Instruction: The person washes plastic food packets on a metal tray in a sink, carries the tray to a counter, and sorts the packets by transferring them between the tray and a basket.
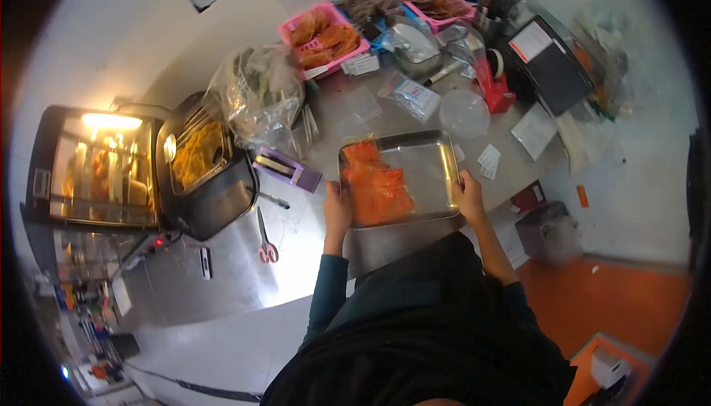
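A shallow metal tray (429,173) is held level in front of my body at the front edge of the steel table. Several flat orange-red packets (376,188), apparently in clear plastic, lie overlapping along its left side; bare metal shows on the right. My left hand (338,212) grips the tray's left edge, and my right hand (468,195) is closed on its right edge. Both sets of fingers are partly hidden by the rim. A purple tape dispenser (300,176) sits just left of the tray.
Scissors (266,242) and a small black-and-white item (205,263) lie on the left. Further left stands a lit display case (104,169). Behind are a plastic bag (259,99), a pink basket (359,48), a round clear lid (464,113) and a red tape dispenser (496,95).
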A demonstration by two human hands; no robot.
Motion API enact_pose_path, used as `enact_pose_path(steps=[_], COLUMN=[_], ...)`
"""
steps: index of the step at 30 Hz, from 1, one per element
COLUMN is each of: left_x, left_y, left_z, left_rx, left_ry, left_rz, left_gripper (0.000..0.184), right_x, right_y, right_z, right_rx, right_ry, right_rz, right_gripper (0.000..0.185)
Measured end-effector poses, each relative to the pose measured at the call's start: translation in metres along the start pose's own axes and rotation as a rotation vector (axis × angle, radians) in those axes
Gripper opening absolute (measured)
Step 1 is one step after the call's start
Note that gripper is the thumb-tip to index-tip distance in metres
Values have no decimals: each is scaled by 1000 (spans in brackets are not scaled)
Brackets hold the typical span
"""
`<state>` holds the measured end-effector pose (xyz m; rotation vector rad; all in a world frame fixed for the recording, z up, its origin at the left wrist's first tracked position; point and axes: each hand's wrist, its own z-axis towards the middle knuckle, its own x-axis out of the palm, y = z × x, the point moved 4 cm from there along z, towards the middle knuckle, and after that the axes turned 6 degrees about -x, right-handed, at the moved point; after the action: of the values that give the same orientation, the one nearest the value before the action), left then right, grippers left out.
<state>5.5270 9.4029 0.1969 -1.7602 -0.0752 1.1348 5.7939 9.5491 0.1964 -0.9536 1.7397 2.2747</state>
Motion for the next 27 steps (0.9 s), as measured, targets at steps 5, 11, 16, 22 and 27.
enact_pose_path(steps=[5,11,16,22,27], left_x=[-6,5,37,67,108], left_y=[-1,-66,-98,-133,-161], left_z=[-15,-46,-82,-141,-195], left_rx=[-65,-196,-68,-38,-197], left_ry=[307,798,1012,1307,1341], left_rz=[-608,-821,-673,-591,-599], left_gripper=[11,32,45,52,56], right_x=[-37,-88,-130,-173,-234], right_y=[44,24,9,-14,25], right_z=[-44,-106,-175,-247,-288], right_rx=[59,177,333,323,183], right_ry=[-182,-340,-511,-682,-878], right_rz=[112,290,342,386,-510], right_gripper=[13,14,13,13,30])
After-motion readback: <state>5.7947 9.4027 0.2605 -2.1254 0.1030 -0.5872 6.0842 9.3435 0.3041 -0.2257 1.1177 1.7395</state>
